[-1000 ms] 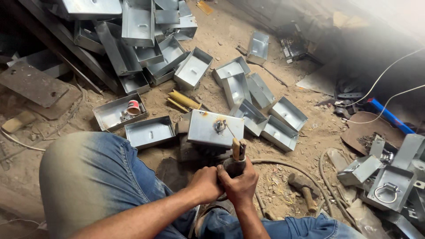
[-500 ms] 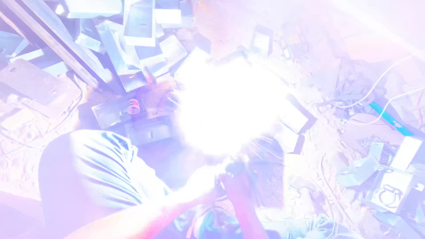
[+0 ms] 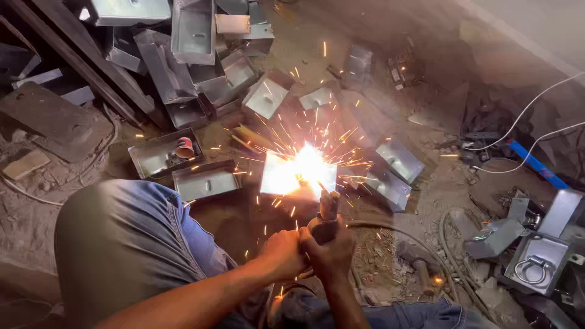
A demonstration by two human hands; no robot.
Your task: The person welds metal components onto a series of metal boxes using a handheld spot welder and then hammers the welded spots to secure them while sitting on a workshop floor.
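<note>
Both hands grip a welding electrode holder (image 3: pixel 328 210) low in the middle of the view. My left hand (image 3: pixel 281 253) wraps it from the left and my right hand (image 3: pixel 332 251) clasps it from the right. Its tip meets a grey metal box (image 3: pixel 280 176) lying on the dirt floor, where a bright arc (image 3: pixel 308 167) throws sparks outward. My knee in blue jeans (image 3: pixel 131 244) fills the lower left.
Several open metal boxes (image 3: pixel 201 183) lie around the welded one, with a pile of more boxes (image 3: pixel 195 42) at the top left. A cable (image 3: pixel 390 228) runs right from the holder. A hammer (image 3: pixel 420 265) lies lower right; white wires (image 3: pixel 524 122) cross the right.
A second ago there was no arc. Half a second ago a white flash washed out the view. Now the glare has shrunk to a bright spot with flying sparks; my hands stay put.
</note>
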